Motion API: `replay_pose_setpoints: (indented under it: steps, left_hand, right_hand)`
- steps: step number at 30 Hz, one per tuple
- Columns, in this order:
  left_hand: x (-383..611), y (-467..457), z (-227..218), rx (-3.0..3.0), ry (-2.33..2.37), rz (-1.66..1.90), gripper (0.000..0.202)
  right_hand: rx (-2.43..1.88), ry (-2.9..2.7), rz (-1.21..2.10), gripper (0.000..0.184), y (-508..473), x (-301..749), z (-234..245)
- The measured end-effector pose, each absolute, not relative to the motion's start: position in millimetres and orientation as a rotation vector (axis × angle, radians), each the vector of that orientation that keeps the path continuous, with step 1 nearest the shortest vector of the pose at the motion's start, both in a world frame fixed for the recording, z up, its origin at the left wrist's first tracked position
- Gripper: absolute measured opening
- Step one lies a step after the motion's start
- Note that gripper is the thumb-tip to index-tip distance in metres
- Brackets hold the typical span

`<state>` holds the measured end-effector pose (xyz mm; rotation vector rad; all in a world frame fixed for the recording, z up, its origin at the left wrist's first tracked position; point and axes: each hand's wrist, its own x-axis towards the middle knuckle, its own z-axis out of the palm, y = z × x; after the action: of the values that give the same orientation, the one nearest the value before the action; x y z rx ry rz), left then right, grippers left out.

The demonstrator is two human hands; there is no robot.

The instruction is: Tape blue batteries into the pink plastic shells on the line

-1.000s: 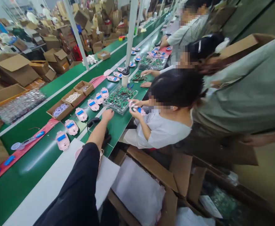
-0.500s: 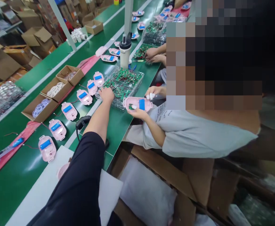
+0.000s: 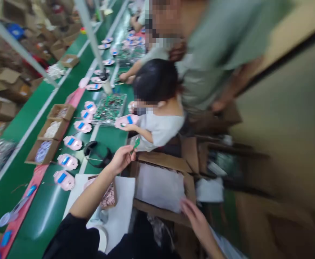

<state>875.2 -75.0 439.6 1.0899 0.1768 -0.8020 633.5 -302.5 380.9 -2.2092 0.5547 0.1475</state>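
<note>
My left hand (image 3: pixel 123 158) pinches a small green circuit board (image 3: pixel 136 142) between thumb and fingertips, held up beyond the table's near edge. My right hand (image 3: pixel 196 216), blurred, is low at the right by an open carton (image 3: pixel 160 208); its fingers are stretched out and nothing shows in them. Beyond my left hand, a tray of green circuit boards (image 3: pixel 110 108) lies on the green table. Pink shells with blue cells (image 3: pixel 68 161) stand in a row left of my forearm. Under that forearm is a box of small pink parts (image 3: pixel 109 197) on a white sheet (image 3: pixel 125 183).
A seated co-worker (image 3: pixel 163 126) holds a pink shell (image 3: pixel 125 121). Another person stands behind at the right. Cartons of rings (image 3: pixel 42 151) line the table's left side. A black cabled object (image 3: pixel 99 154) lies near my left forearm. Metal posts rise from the table.
My left hand has come back from the tray of circuit boards with one board in it. The view has swung right, and my right hand has come into sight.
</note>
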Motion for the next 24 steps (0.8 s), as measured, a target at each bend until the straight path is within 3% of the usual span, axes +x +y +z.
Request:
replay_pose_setpoints:
  steps: [6,10,15,19,22,24]
  left_hand:
    - [721,-206,488,0.772,0.031,-1.329,0.018]
    - [625,-276,489,0.653,0.085,-1.592,0.018]
    - [497,-366,434,0.896,0.144,-1.733,0.027]
    - [420,-437,383,1.276,0.117,-1.645,0.037]
    - [391,-487,348,1.452,0.104,-1.543,0.037]
    - [381,-518,324,1.536,0.084,-1.506,0.038]
  right_hand:
    - [-1.574,0.367,-0.206,0.071,-360,594,461]
    - [-1.233,0.35,-0.32,0.051,-400,528,476]
    - [-1.005,0.741,-0.525,0.052,-493,378,433]
    - [-0.985,1.26,-0.655,0.054,-667,257,397]
    - [-1.27,1.588,-0.472,0.036,-833,205,370]
    - [-1.595,1.659,-0.254,0.035,-928,191,345]
